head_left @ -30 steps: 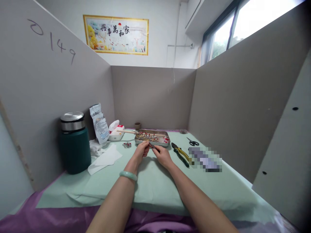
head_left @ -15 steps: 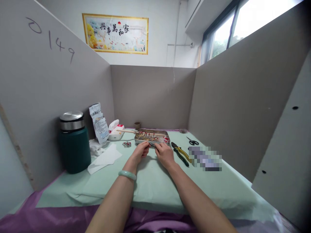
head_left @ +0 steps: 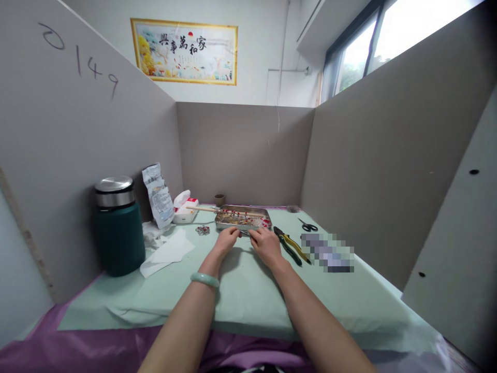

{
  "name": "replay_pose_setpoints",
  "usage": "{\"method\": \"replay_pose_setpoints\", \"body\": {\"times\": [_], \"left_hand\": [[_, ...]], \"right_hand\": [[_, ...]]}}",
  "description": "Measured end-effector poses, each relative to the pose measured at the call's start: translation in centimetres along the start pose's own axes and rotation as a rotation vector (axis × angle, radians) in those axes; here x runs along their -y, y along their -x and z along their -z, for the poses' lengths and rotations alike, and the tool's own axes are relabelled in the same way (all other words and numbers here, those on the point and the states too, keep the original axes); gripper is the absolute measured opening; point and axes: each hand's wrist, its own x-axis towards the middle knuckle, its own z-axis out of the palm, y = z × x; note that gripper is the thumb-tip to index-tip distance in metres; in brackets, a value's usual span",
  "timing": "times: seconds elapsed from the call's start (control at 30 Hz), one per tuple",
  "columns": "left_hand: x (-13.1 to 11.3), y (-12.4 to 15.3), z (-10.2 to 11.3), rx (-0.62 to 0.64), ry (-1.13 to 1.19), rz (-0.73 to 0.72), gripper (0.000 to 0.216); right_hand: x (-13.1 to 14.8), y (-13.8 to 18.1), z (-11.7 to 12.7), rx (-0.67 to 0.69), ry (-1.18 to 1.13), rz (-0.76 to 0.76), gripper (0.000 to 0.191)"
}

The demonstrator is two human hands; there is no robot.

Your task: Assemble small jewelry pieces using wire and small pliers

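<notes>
My left hand (head_left: 227, 239) and my right hand (head_left: 265, 242) meet just in front of a metal tray (head_left: 244, 226) full of small beads and findings. Both hands are closed in a pinch around a small thin piece between them, too tiny to name. A jade bangle (head_left: 205, 280) sits on my left wrist. A wooden stick (head_left: 202, 209) with red bits lies across the tray's back edge. A little cluster of beads (head_left: 202, 230) lies on the green mat left of the tray.
Yellow-handled pliers (head_left: 290, 245) and small scissors (head_left: 308, 226) lie right of the tray. A dark green flask (head_left: 118, 232), a foil packet (head_left: 158, 196), white tissues (head_left: 167, 252) and a tissue box (head_left: 184, 206) stand at the left. Grey partition walls enclose the desk.
My right hand has turned and drawn in toward the tray, and the dark thin piece it held up is now hidden between both hands. My left hand has stayed put.
</notes>
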Motion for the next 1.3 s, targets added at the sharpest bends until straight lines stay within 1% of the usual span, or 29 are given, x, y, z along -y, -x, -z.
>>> {"method": "replay_pose_setpoints", "body": {"times": [0.13,0.2,0.3,0.4,0.5,0.6,0.67,0.8,0.9,1.13,1.3], "left_hand": [[-0.1,0.2,0.0,0.003,-0.108,-0.044,0.022],[-0.2,0.3,0.0,-0.022,-0.094,-0.050,0.021],[-0.2,0.3,0.0,-0.075,0.031,0.010,0.021],[-0.1,0.2,-0.1,-0.099,0.178,0.073,0.020],[0.1,0.2,-0.3,-0.089,0.288,0.076,0.020],[0.1,0.2,-0.5,-0.081,0.328,0.068,0.019],[0.1,0.2,-0.6,-0.078,0.331,0.065,0.019],[0.0,0.1,-0.6,-0.062,0.321,0.054,0.020],[0.0,0.0,-0.5,-0.074,0.321,0.037,0.017],[0.4,-0.2,-0.6,-0.103,0.247,-0.099,0.014],[0.6,-0.3,-0.8,-0.103,0.289,-0.094,0.009]], "right_hand": [[0.1,0.0,0.1,0.014,-0.027,0.012,0.024],[0.3,0.1,0.1,0.003,-0.045,0.012,0.024],[0.7,0.1,0.0,-0.032,-0.103,-0.072,0.024],[0.9,0.1,-0.2,-0.044,-0.205,-0.179,0.025],[1.4,0.0,-0.5,0.017,-0.325,-0.203,0.025],[1.9,0.1,-0.8,0.086,-0.393,-0.202,0.026],[2.1,0.1,-0.9,0.093,-0.406,-0.217,0.028],[2.1,0.1,-0.9,0.066,-0.424,-0.242,0.029],[2.0,0.0,-0.9,0.069,-0.415,-0.261,0.029],[1.9,0.1,-1.4,0.056,-0.376,-0.264,0.029],[2.0,0.0,-1.2,0.061,-0.384,-0.281,0.029]]}}
